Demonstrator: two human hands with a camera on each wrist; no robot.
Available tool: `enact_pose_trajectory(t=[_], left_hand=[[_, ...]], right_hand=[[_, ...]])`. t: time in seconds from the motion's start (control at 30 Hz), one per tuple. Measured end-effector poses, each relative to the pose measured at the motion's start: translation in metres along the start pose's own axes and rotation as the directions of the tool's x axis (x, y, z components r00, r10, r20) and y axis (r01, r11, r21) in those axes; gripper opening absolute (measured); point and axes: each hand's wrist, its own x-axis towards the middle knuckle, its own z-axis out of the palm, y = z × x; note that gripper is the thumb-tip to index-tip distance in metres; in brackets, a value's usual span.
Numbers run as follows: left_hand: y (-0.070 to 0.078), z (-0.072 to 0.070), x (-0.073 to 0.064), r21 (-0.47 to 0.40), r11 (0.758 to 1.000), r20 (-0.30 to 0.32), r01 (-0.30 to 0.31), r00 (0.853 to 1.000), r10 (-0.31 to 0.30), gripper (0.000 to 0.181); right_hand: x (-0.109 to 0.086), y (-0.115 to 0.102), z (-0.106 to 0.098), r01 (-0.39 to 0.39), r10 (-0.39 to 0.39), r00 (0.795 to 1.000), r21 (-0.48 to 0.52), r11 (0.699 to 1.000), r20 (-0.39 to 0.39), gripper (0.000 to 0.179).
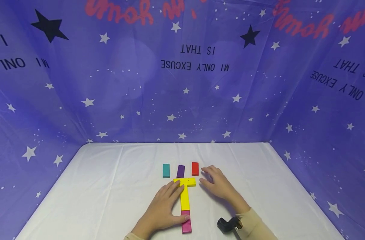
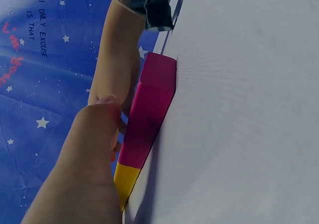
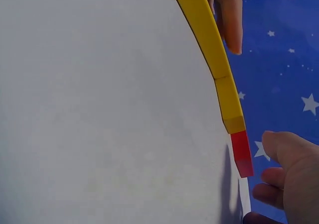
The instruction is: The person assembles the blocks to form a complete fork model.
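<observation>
In the head view a yellow block lies crosswise [image 1: 188, 182] above a lengthwise yellow block [image 1: 184, 198], with a magenta block [image 1: 186, 226] end to end below, forming a T. My left hand [image 1: 164, 206] rests over the left side of this row, fingertips on the yellow blocks and thumb on the magenta block. In the left wrist view the thumb lies beside the magenta block [image 2: 149, 112]. Just right of the red block [image 1: 195, 169], my right hand [image 1: 219, 184] holds nothing, its fingers parted and loosely bent. The right wrist view has the red block [image 3: 241, 153] near its fingertips.
A teal block [image 1: 166, 170] and a purple block [image 1: 181, 171] lie behind the T, left of the red one. White cloth [image 1: 110, 186] covers the table. Blue-purple star-printed curtains [image 1: 182, 100] stand behind and at both sides. A black device [image 1: 227, 225] sits at the right wrist.
</observation>
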Motion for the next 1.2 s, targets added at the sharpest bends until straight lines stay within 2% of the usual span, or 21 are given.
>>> enact_pose_trajectory(t=[0.37,0.77,1.2], left_hand=[[-0.002,0.002,0.001,0.035,0.999,-0.01,-0.016,1.0,0.017,0.096],[-0.001,0.0,0.001,0.024,1.0,0.04,0.006,0.999,-0.006,0.097],[-0.001,0.002,0.001,0.022,1.0,0.04,-0.002,0.999,0.001,0.096]], right_hand=[[0.017,-0.002,0.005,-0.049,0.049,0.999,0.011,0.999,0.013,0.057],[0.026,0.001,0.01,0.013,-0.011,0.999,-0.032,0.999,0.051,0.061],[0.034,0.005,0.013,-0.003,0.006,0.997,-0.042,0.999,0.08,0.059]])
